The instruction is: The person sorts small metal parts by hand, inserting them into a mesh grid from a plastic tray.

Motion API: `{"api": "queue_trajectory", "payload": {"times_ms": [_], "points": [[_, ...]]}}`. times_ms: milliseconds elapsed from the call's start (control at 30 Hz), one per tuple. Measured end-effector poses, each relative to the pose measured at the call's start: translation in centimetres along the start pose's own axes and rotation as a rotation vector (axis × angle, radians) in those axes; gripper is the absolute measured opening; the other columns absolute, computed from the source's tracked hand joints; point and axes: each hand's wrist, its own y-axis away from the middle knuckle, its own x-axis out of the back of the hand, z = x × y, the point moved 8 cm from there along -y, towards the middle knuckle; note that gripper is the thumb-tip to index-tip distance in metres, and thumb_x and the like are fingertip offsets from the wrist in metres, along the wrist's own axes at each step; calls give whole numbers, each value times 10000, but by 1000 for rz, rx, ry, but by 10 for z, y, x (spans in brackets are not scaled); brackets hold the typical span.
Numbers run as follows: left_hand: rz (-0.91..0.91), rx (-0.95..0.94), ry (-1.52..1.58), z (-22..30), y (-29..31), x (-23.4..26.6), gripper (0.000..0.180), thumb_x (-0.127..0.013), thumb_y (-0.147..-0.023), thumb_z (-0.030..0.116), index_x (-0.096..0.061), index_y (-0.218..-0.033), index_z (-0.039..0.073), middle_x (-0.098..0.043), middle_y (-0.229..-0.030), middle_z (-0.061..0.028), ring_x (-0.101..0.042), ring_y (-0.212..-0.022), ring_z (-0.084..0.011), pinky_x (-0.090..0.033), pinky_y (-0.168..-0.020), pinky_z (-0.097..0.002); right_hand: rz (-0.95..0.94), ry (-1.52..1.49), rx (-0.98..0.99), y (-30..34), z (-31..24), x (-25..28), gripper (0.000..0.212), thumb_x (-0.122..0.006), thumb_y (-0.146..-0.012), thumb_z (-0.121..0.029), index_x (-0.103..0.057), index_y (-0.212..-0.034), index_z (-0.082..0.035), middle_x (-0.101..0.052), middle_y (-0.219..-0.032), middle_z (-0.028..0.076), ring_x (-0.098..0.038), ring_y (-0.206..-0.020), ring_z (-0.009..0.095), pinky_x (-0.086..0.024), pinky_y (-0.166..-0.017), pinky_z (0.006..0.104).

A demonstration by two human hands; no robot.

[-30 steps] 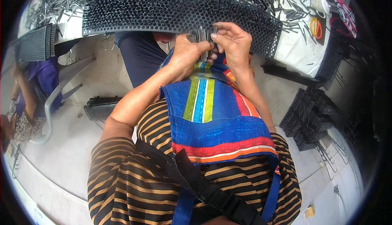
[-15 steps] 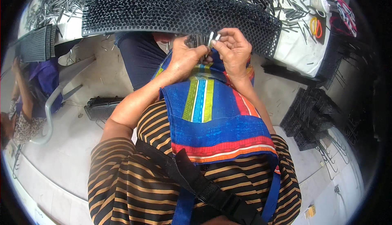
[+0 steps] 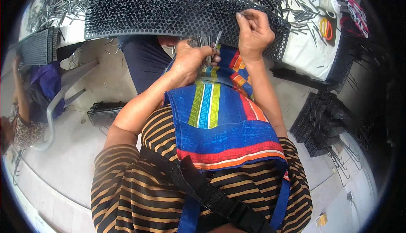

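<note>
My left hand [image 3: 189,59] is closed round a bundle of thin metal strips [image 3: 202,41], held upright above my lap at the near edge of the perforated black tray [image 3: 211,26]. One lighter strip sticks up apart from the bundle, by the thumb. Over the right part of the tray is my right hand [image 3: 256,32], its thumb and forefinger pinched together at a hole; what they hold, if anything, is too small to make out. Dark pieces stand densely in the tray's left and far holes, while bare holes show along its near and right parts.
Loose strips [image 3: 63,4] lie heaped behind the tray on a white-covered table [image 3: 306,57]. An orange and yellow ring-shaped item [image 3: 326,28] sits at the right. Stacked black racks [image 3: 317,123] with hooks stand low right. A co-worker [image 3: 25,123] sits at the left beside another perforated tray [image 3: 37,47].
My right hand has moved from beside the left hand's bundle up and right onto the tray. The left hand stays round the strips, with a single strip now standing out from them.
</note>
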Motion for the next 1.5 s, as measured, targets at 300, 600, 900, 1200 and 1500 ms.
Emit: {"api": "queue_trajectory", "payload": {"times_ms": [300, 600, 900, 1200, 1500], "points": [[-2, 14, 94, -5, -9, 8, 151, -639, -783, -64, -613, -929, -31, -671, -820, -143, -663, -678, -215, -547, -568, -313, -137, 292, 383, 0, -31, -22, 86, -722, -756, 29, -680, -823, -3, -644, -707, 40, -542, -549, 68, -429, -509, 209], [-27, 20, 140, -5, -9, 8, 136, -644, -790, -46, -613, -922, -33, -666, -823, -139, -654, -680, -206, -538, -569, -304, -244, 474, 477, 7, -27, -31, 90, -686, -777, 8, -698, -864, -15, -649, -727, 74, -583, -579, 96, -450, -530, 217], [-21, -60, 95, 6, -1, 13, 166, -654, -785, -48, -638, -949, -28, -677, -840, -115, -661, -664, -201, -545, -564, -305, -479, -232, -502, 49, 13, -46, 147, -687, -798, 20, -663, -942, 40, -626, -733, 12, -486, -505, 25, -345, -444, 169], [118, -97, 132, 14, 6, 41, 134, -643, -779, -66, -632, -910, -44, -677, -803, -140, -674, -660, -215, -562, -561, -308, -241, 23, 4, 10, -19, -70, 56, -676, -783, 16, -657, -833, 5, -610, -632, 2, -512, -512, 27, -395, -471, 193], [101, -59, 209, 15, 3, 41, 129, -625, -777, -81, -629, -902, -52, -667, -785, -134, -652, -608, -214, -506, -489, -286, -421, 414, 472, 25, -44, -103, 105, -705, -731, -32, -696, -831, -64, -657, -807, 90, -653, -681, 256, -515, -578, 322]]}}
